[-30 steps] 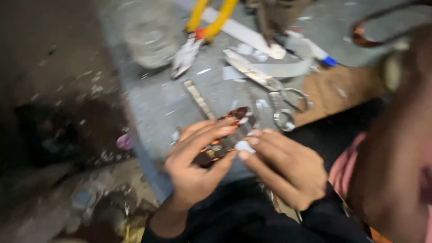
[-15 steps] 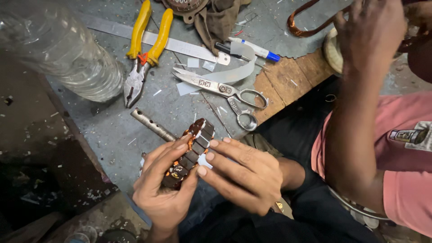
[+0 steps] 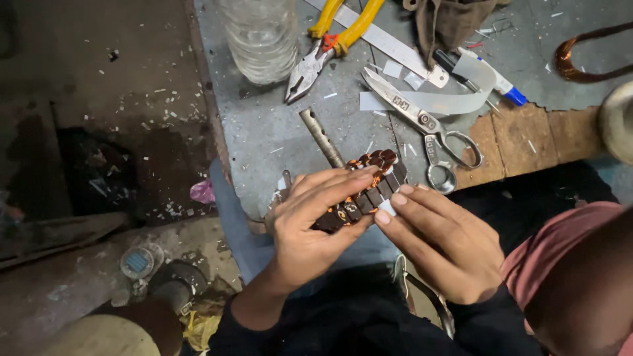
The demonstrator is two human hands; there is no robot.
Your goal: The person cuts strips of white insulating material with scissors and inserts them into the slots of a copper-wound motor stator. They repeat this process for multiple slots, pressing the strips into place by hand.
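Hands same as half-second before: left hand (image 3: pixel 310 231) clenched round dark slotted copper-wound core (image 3: pixel 359 191), held above grey counter (image 3: pixel 277 132); right hand (image 3: pixel 442 244) fingertips pinched white paper strip (image 3: pixel 387 207) at slot. Steel scissors (image 3: pixel 422 125) untouched nearby.

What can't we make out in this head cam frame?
- Slotted metal part: its near end, hidden under the left hand.
- White slip at the right hand fingertips: too small to identify.
- Plastic bottle: top cut off by the frame edge.
- Copper wire loop: cut off at the right edge.
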